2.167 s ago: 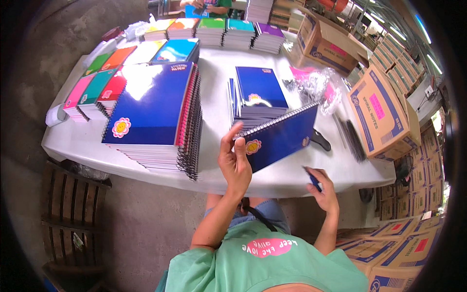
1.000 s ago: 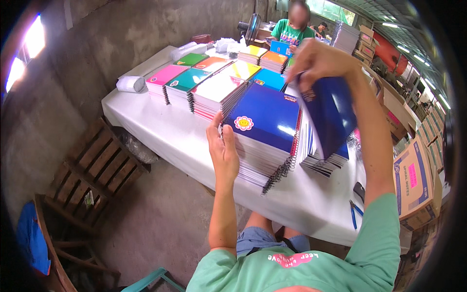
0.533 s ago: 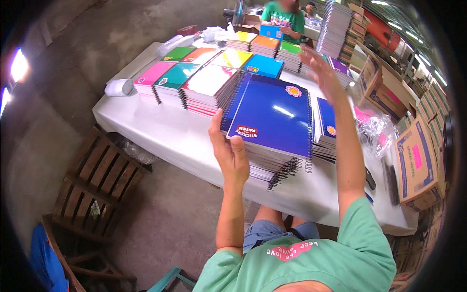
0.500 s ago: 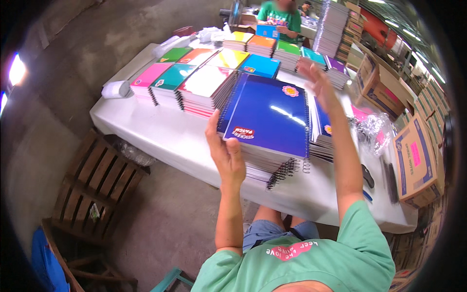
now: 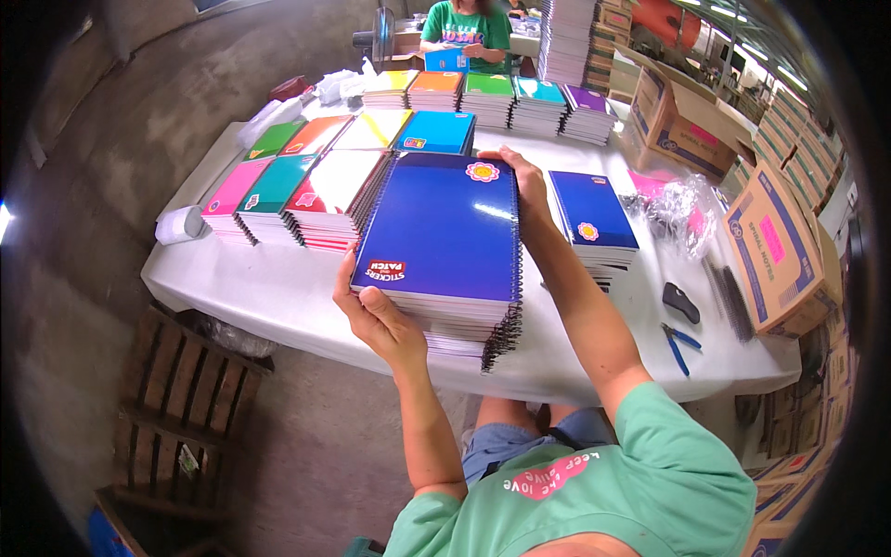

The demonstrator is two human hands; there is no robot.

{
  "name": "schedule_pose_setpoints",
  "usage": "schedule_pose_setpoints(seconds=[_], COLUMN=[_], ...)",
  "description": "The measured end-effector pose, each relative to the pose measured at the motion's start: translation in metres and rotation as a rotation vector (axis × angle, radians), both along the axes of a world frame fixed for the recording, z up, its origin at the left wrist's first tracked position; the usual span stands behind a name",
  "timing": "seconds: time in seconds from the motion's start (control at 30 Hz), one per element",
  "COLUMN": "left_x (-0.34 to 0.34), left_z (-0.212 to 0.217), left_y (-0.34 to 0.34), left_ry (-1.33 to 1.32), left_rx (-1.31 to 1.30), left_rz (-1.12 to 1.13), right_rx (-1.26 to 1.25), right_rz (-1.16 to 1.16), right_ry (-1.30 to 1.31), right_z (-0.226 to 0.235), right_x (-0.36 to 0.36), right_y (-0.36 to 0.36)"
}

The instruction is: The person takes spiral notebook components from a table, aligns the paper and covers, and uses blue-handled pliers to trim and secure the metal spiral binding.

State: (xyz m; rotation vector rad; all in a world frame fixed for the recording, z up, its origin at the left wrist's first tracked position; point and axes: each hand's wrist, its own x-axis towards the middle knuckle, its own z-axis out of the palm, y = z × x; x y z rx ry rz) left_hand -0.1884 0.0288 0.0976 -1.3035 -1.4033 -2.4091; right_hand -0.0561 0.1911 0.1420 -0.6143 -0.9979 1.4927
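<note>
A thick stack of dark blue spiral notebooks (image 5: 436,227) stands on the white-covered table in front of me, its coil bindings bunched along the right side. My left hand (image 5: 385,320) grips its near left corner, thumb against the front edges and fingers along the left side. At the far right corner, my right hand (image 5: 522,181) is pressed to the stack, its fingers bent over the back edge. To the right sits a second stack of blue notebooks (image 5: 594,209), apart from my hands.
Stacks of colored notebooks (image 5: 278,186) fill the table's left and back. Blue-handled pliers (image 5: 679,348), a black object (image 5: 680,302), loose black coils (image 5: 730,302), clear plastic (image 5: 682,218) and a cardboard box (image 5: 775,251) lie right. Across the table, a person (image 5: 467,37) holds a blue notebook.
My right hand has come down from its raised, open position onto the stack's far right corner. The left hand stays at the near left corner. The whole view has shifted, bringing the pliers into sight.
</note>
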Motion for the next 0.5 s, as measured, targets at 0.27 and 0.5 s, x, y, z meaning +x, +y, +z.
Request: schedule_pose_setpoints(seconds=[0.27, 0.5], left_x=[-0.007, 0.053], left_z=[0.004, 0.032], left_y=[-0.016, -0.079], left_ry=[-0.003, 0.031], left_rx=[0.025, 0.528], left_rz=[0.189, 0.219], right_rx=[0.294, -0.122], right_rz=[-0.175, -0.548], right_ry=[-0.397, -1.68], right_z=[-0.018, -0.112], right_x=[0.041, 0.289], right_y=[0.023, 0.081])
